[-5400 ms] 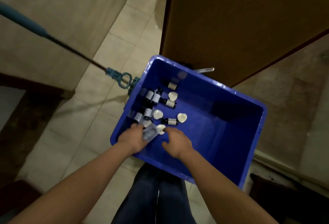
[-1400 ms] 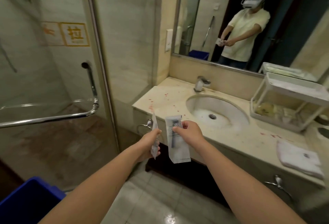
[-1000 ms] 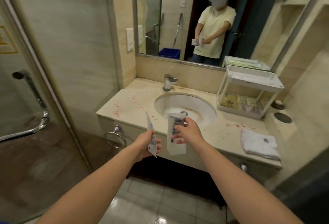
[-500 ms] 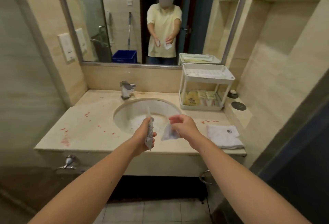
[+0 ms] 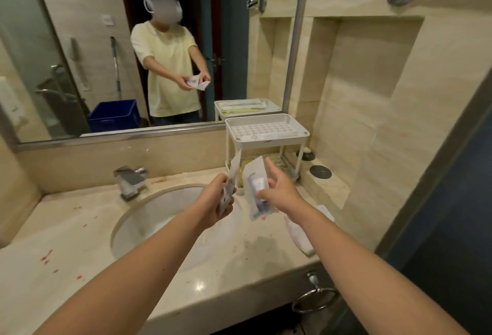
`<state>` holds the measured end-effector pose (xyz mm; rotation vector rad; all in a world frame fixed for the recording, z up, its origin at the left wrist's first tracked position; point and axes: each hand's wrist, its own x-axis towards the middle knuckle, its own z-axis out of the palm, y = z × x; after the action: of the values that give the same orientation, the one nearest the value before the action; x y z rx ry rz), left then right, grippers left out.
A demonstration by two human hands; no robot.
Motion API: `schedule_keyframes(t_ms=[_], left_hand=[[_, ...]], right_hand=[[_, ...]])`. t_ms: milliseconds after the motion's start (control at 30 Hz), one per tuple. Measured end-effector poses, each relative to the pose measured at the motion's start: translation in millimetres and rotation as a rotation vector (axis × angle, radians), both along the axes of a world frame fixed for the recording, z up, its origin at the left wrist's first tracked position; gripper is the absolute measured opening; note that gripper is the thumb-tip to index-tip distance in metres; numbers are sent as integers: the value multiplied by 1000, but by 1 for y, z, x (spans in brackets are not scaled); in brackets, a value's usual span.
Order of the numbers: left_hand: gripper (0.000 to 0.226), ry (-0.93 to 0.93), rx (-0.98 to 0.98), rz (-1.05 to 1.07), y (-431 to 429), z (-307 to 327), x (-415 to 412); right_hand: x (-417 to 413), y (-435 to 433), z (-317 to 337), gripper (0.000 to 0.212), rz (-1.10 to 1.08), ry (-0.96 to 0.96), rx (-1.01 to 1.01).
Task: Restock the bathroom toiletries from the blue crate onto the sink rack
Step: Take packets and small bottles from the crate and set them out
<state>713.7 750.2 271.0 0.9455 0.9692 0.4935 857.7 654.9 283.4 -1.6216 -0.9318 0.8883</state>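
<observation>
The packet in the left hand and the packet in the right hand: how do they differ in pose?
The left packet shows edge-on, a thin strip; the right packet faces the camera, a small tube visible inside. The left packet sticks up out of the left hand, whose fingers curl round it; the right hand pinches the right packet near its middle. Both are pale packets held before the rack.

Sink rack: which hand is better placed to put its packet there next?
Right, probably: the right hand, pinching the toiletry packet, is just before the white rack; the left hand, gripping a thin packet, is farther off, above the sink basin.
</observation>
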Motion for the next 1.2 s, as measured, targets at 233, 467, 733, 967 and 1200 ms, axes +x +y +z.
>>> schedule_keyframes(t_ms=[233,467,733,967,1200], left_hand=[[31,-39,226,-35,39,27,39],[36,-30,295,-109,58,50,85],[34,-20,312,-162,88,75,151],[29,54,306,-145,139,78,226],[31,83,273,-102,190,67,292]], right_hand=[[33,26,29,57,-188,-108,-60],[79,50,52,36,-256,-82,-131],[149,90,73,51,-189,-201,-186],[225,151,76,54,-160,-224,-250],[286,211,61,52,-155,-186,-309]])
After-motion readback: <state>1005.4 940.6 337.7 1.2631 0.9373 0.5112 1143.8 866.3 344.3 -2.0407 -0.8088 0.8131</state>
